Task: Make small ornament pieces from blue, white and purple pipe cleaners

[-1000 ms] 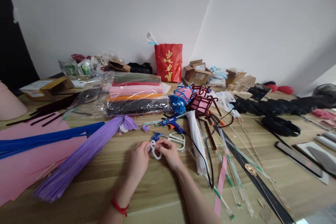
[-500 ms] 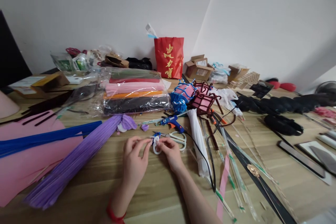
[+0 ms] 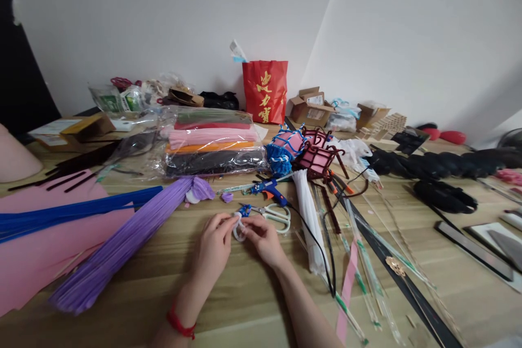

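Observation:
Between my two hands is a small white looped piece (image 3: pixel 238 232), which looks like bent fuzzy stem. My left hand (image 3: pixel 216 242), with a red band on its wrist, pinches its left side. My right hand (image 3: pixel 263 239) pinches the right side with thumb and fingers. Just beyond the fingertips lie a small blue piece (image 3: pixel 245 210) and scissors with pale handles (image 3: pixel 278 217). A blue glue gun (image 3: pixel 269 190) rests behind them. To the right is a bundle of white stems (image 3: pixel 310 228); a long purple bundle (image 3: pixel 130 244) lies to the left.
Bagged coloured stems (image 3: pixel 212 138) lie behind the hands, beside blue and brown lattice pieces (image 3: pixel 314 160). A red bag (image 3: pixel 266 92) stands at the wall. Pink sheets (image 3: pixel 36 261) and blue stems (image 3: pixel 81 211) are left; a black cable, thin sticks and a black strip run along the right.
The white piece has shifted slightly left and turned between my fingers. My left hand's fingers have drawn closer together. The whole view has shifted slightly.

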The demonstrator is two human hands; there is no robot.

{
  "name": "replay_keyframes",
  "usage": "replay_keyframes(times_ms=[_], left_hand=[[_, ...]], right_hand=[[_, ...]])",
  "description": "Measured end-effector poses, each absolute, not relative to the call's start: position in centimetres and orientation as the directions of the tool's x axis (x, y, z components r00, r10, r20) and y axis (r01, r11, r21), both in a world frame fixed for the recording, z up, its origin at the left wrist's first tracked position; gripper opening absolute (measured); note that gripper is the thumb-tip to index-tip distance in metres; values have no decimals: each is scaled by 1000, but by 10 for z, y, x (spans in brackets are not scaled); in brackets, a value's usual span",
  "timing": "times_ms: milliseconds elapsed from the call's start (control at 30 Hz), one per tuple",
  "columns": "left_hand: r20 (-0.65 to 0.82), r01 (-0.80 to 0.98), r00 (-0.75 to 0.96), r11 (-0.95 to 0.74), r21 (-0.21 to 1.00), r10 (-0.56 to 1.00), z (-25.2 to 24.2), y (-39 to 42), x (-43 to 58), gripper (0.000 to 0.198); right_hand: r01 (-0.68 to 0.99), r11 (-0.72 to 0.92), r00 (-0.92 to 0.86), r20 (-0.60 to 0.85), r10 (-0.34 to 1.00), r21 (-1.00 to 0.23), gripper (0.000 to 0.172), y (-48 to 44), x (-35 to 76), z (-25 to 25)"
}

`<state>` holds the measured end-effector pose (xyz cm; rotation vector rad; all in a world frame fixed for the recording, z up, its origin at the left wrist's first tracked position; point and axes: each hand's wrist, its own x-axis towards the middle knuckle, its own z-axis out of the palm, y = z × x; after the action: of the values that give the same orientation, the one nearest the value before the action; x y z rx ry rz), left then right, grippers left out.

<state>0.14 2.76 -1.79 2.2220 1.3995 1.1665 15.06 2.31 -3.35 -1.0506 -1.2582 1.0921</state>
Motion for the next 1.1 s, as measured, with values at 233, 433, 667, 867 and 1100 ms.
replay_keyframes(times_ms=[233,433,667,867,1100], left_hand=[[273,498,242,-361,789,931,-16,34,-6,18],[136,339,226,-208,918,965,-17,33,-4,11],[27,167,363,-94,981,931,-14,28,4,16],[-44,117,349,3,993,936,-12,27,7,15],[66,157,278,-113,981,958,-15,26,7,14]], right_hand=[[24,194,35,195,980,-981,12,24,158,-37],[-282,95,83,74,994,-955,19,25,155,-37],[-352,62,78,37,996,-934,26,22,156,-28],[-248,38,63,23,998,-968,17,19,153,-25],[-288,24,109,-8,994,-957,21,19,154,-26]])
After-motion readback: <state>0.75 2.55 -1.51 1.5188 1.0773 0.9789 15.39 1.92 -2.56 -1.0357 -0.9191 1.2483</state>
